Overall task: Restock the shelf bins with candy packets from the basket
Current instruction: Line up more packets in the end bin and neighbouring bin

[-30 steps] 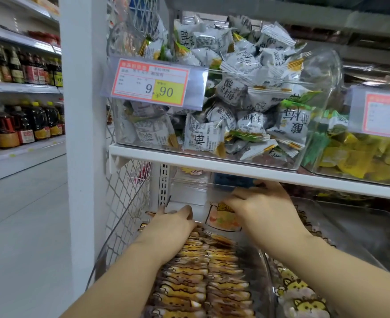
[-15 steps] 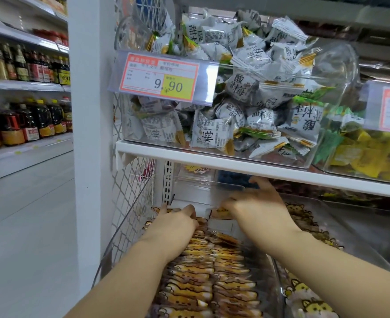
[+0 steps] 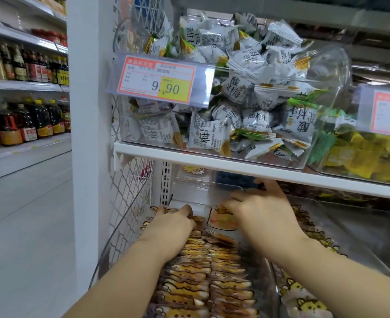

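upright packet (image 3: 222, 218) showing again, perhaps lifted by right hand (image 3: 264, 213)

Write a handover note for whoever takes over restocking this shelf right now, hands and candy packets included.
Left hand: rests on the orange packets at the back of the lower bin; grip hidden.
Right hand: fingers over the top of an upright packet at the bin's back; grip unclear.
Done: orange packets stand in tidy rows through most of the bin.
Left: probably settle the upright packet and fill the space behind it. Basket not in view.
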`<state>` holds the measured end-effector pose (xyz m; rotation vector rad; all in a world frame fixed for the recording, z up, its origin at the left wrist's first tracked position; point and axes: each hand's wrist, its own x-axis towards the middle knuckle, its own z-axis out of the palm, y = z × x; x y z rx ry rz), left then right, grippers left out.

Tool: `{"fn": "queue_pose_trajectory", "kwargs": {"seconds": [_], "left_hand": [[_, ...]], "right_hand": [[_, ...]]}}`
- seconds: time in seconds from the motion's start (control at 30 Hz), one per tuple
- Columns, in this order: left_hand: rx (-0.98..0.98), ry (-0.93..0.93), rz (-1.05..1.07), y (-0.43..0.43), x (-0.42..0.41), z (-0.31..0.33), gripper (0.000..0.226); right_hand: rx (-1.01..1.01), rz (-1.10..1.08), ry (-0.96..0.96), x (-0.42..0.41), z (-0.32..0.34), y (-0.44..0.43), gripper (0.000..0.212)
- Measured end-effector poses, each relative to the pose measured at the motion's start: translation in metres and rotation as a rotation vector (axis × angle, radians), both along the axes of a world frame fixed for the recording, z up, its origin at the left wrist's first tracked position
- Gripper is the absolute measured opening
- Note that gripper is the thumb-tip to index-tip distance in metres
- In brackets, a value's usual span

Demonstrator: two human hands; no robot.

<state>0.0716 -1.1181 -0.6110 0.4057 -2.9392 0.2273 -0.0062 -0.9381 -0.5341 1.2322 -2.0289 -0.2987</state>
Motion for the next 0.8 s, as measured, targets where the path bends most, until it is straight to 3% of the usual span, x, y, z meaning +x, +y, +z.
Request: {"fn": "queue_pose_trajectory", "kwargs": {"seconds": [0.2,0.5,0.73,0.8], "left_hand": [[0.009,0.003,-0.013,0.0,0.0,0.001,0.044],[0.038,-0.035,0.051,0.006,0.005,0.007,0.04],[0.011,-0.058,0.057,0.011,0.009,0.012,0.038],[-0.003,-0.049,0.038,0.01,0.009,0.012,0.037]], "right_hand": [[0.012,-0.009,-0.025,-0.002,-0.002,0.003,0.034],[0.348,-0.152,-0.153,0.003,-0.007,-0.027,0.026],[0.496,-0.273,-0.429,-0.04,-0.036,-0.052,0.013],[0.477,-0.245,-0.43,-0.048,-0.043,-0.05,0.019]]}}
